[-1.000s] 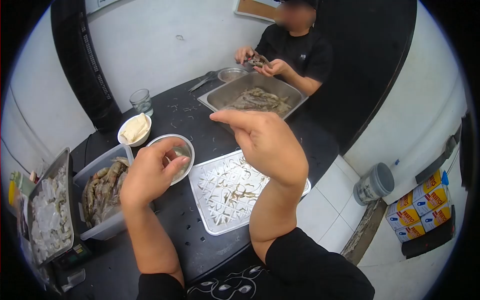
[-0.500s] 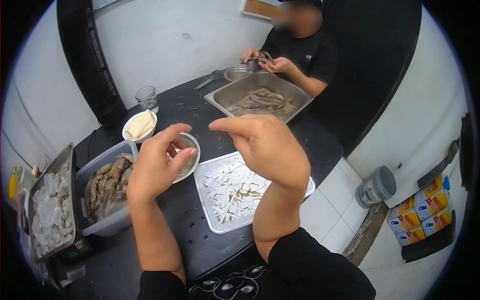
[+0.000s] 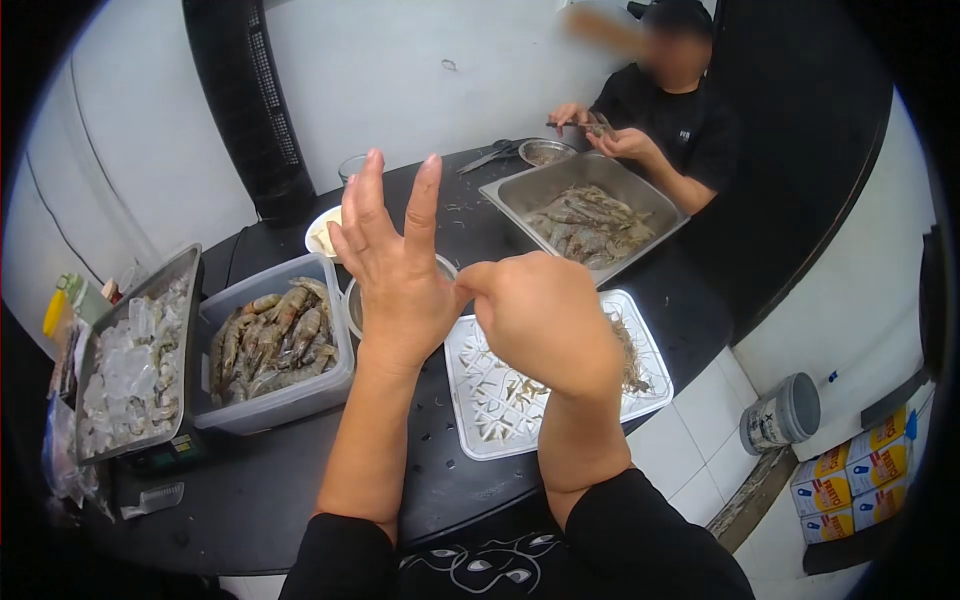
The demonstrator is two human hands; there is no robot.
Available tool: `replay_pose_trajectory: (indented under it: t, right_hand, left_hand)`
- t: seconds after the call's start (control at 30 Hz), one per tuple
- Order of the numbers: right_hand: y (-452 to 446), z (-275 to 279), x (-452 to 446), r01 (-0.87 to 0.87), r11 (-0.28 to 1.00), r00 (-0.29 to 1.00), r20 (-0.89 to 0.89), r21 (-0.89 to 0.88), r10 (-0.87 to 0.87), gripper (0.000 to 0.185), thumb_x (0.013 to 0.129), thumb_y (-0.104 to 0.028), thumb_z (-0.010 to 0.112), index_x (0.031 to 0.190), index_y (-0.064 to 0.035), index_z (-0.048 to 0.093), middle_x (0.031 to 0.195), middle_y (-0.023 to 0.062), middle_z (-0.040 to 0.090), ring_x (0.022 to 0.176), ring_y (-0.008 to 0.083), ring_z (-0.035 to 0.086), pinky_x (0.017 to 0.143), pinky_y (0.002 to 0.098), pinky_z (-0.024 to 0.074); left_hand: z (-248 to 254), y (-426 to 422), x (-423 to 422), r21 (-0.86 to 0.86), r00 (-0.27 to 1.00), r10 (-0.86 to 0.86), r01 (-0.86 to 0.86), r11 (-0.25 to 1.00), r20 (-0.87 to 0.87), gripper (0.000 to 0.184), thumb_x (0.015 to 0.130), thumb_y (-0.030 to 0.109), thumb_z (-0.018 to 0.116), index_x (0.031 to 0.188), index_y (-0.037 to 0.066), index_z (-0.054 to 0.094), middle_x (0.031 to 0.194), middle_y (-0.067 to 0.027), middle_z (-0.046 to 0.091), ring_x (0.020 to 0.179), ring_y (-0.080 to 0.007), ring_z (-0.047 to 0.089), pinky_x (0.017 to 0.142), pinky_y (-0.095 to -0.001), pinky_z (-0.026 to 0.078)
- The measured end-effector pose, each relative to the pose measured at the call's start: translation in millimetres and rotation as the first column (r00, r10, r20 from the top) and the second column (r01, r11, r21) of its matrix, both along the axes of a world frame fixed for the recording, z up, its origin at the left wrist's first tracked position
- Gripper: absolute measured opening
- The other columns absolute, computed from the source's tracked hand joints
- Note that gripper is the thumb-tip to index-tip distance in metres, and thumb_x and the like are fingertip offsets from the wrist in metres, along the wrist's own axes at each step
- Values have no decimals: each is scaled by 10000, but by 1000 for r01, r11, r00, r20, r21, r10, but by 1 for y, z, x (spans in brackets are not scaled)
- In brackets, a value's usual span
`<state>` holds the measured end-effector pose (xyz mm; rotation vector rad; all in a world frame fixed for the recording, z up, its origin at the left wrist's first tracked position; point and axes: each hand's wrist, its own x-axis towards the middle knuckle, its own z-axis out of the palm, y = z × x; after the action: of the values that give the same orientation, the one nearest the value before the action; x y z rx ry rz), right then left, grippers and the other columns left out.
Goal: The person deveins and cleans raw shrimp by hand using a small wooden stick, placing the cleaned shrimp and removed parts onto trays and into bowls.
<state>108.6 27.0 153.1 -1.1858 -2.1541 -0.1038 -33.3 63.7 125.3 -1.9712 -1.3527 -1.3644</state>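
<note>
My left hand point(image 3: 395, 270) is raised above the table with its fingers spread. It holds nothing visible. My right hand point(image 3: 545, 315) is closed around my left thumb, its fingertips mostly hidden behind the hand. Below my right hand lies a white ridged tray point(image 3: 468, 425) with thin scraps and a heap of shrimp feelers point(image 3: 630, 355). Behind my left hand a metal bowl point(image 3: 353, 305) is mostly covered. To the left, a clear plastic tub point(image 3: 270, 408) holds whole raw shrimp point(image 3: 275, 335).
A metal pan of ice and shrimp point(image 3: 135, 350) rests on a scale at the left. Across the table a co-worker point(image 3: 660, 130) handles a shrimp over a steel pan point(image 3: 590, 270). Scissors point(image 3: 485, 158), a small bowl point(image 3: 548, 152) and a white bowl point(image 3: 322, 235) stand farther back.
My hands have come together from apart. My left fingers have spread upward, and my right hand has closed on my left thumb. The view has shifted left.
</note>
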Motion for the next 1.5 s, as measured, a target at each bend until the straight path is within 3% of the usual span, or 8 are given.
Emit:
replay_pose_trajectory:
  t: [0.07,0.17,0.27,0.57,0.67,0.77,1.1,1.5]
  right_hand:
    - [-3,-1,-6,20,1000,998,65,-5,-19,145,764,-66,590,829,-92,717,663,139,637,651,337,635,593,421,495]
    - [-4,-4,-10,-49,991,999,10,127,48,66,697,-72,584,656,-54,632,618,145,621,593,310,638,556,389,493]
    - [-7,2,-7,-66,996,997,-37,64,68,102,758,-87,606,799,-80,700,682,134,648,659,317,643,588,409,494]
    - [-4,-1,-18,17,1000,999,38,25,-18,96,783,-71,598,838,-63,676,702,129,653,675,320,645,590,417,493]
    - [-2,0,-22,64,990,978,-204,122,-38,109,802,-84,594,876,-53,668,702,134,649,679,322,646,594,422,495]
    - [-2,0,-22,52,992,977,-213,115,-27,110,814,-94,586,881,-48,660,702,145,648,672,327,644,591,429,494]
    - [3,-6,-13,-61,998,998,-13,19,62,115,776,-105,581,696,-65,653,629,157,623,628,334,634,577,425,491]
    - [10,-8,-6,32,999,999,18,-7,-32,105,737,-97,591,719,-66,690,657,148,649,646,312,652,597,395,504]
  left_hand:
    - [-1,0,0,-18,999,48,-48,999,-19,986,629,97,779,1481,277,317,1509,-195,199,1388,-431,188,1065,-670,147]
    - [-1,0,0,-48,996,79,-80,996,-27,931,665,66,728,1478,280,328,1515,-193,191,1398,-440,163,1071,-688,119]
    - [1,-3,2,-62,999,53,-53,997,-2,920,672,49,708,1478,284,331,1519,-188,190,1403,-439,158,1070,-694,116]
    - [0,-4,4,-76,995,76,-81,994,-57,830,738,108,663,1484,261,332,1528,-191,187,1410,-432,164,1067,-698,120]
    - [-2,-2,6,-65,996,72,-75,995,-46,800,767,131,637,1492,244,319,1535,-196,177,1410,-435,165,1072,-690,126]
    - [-4,-1,9,-55,997,63,-65,996,-35,807,770,136,631,1500,232,301,1540,-190,176,1410,-432,167,1071,-686,134]
    - [0,2,-1,-71,998,61,-62,996,-24,968,653,58,720,1503,218,285,1528,-186,196,1401,-413,206,1087,-640,157]
    - [7,-4,-2,-82,999,35,-35,996,-3,1088,551,98,825,1497,208,298,1520,-179,205,1389,-406,228,1102,-580,181]
